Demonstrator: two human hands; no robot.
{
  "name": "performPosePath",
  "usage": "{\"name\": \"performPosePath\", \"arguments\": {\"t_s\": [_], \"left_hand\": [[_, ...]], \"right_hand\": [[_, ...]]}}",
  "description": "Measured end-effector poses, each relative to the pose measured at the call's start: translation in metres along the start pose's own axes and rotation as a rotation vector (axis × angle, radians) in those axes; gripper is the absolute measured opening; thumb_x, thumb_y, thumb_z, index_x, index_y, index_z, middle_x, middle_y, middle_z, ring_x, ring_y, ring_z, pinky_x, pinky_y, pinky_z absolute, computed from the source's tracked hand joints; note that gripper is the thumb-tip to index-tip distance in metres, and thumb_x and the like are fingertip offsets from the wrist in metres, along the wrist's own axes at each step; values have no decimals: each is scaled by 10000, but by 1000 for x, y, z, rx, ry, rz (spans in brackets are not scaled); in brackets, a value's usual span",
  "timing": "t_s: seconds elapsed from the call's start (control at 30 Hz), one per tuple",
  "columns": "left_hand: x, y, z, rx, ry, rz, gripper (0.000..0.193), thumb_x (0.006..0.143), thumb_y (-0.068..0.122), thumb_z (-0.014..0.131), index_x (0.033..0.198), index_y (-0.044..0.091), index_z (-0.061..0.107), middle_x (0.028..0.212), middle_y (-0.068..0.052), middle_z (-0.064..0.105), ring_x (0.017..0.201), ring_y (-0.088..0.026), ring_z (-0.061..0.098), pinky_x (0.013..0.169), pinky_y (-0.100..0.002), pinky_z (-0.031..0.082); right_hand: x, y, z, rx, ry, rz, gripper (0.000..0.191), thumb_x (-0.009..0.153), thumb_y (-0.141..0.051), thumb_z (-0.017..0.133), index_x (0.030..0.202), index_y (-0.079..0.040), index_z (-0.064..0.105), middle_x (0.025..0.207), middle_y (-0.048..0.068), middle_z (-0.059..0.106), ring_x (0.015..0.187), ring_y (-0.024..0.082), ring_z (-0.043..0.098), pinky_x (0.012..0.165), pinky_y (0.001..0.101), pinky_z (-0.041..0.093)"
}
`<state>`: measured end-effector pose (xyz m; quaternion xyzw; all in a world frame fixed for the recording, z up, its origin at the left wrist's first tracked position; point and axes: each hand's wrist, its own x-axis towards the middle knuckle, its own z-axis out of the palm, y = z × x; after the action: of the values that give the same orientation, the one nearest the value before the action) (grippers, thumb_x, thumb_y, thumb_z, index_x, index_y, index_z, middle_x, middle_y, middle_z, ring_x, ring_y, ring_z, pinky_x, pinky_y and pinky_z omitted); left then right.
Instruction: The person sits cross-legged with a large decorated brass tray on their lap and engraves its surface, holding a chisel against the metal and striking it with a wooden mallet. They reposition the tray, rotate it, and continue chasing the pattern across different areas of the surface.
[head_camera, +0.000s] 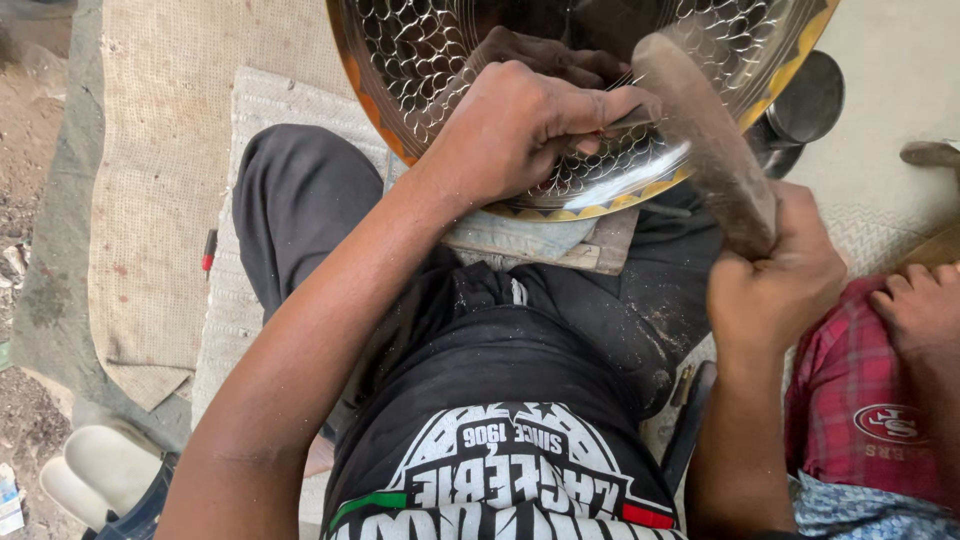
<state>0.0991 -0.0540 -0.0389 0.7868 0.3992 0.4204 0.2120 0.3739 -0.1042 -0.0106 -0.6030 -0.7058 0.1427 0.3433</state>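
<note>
A large shiny metal tray (420, 60) with a chased scale pattern and a golden rim rests tilted across my lap on a wooden block (560, 245). My left hand (520, 125) lies on the tray and pinches a thin metal punch (635, 117) against its surface. My right hand (775, 275) grips a worn wooden mallet (705, 135), whose head hangs over the punch. The punch's tip is hidden under my fingers.
I sit on woven mats (170, 150) over dirt ground. A red-tipped tool (208, 250) lies on the mat at left. Pale sandals (100, 470) lie at the lower left. Another person's hand (925, 310) and red plaid sleeve (860, 400) are at right. Dark metal vessels (805, 100) stand behind the tray.
</note>
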Motion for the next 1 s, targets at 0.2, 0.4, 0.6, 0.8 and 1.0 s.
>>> {"name": "performPosePath", "arguments": {"t_s": [0.2,0.4,0.6,0.8,1.0], "left_hand": [[0,-1,0,30,15,14,496,909,136,822,1373,228,670,1016,-79,758,888,-286,741,750,-406,566],[0,1,1,0,-16,-84,498,890,103,813,1353,249,699,1008,-73,766,875,-270,752,771,-391,576],[-1,0,0,-14,119,58,504,891,86,830,1357,185,665,1172,-70,753,1203,-279,722,974,-381,592],[2,7,4,-156,134,-124,480,941,38,809,1372,201,673,1148,-39,790,1005,-106,795,903,-268,638],[-8,12,1,-330,161,-192,587,896,-10,811,1420,160,608,1094,-46,800,971,-114,783,910,-284,611]], "right_hand": [[2,-10,1,50,12,75,341,851,122,672,1125,-81,679,915,54,692,876,98,711,813,258,557],[5,-7,-6,-379,-17,-210,393,794,215,762,1093,-25,678,883,81,674,840,207,674,828,374,491],[21,6,-4,489,168,32,447,818,134,746,1187,-95,637,1078,-10,718,934,89,701,851,245,581],[17,-13,-29,-199,-247,89,398,845,176,773,1183,-18,687,874,94,694,746,163,620,681,301,488],[13,0,-25,478,-111,176,421,864,47,808,1175,-66,548,1037,-26,656,909,42,601,801,199,483]]}}
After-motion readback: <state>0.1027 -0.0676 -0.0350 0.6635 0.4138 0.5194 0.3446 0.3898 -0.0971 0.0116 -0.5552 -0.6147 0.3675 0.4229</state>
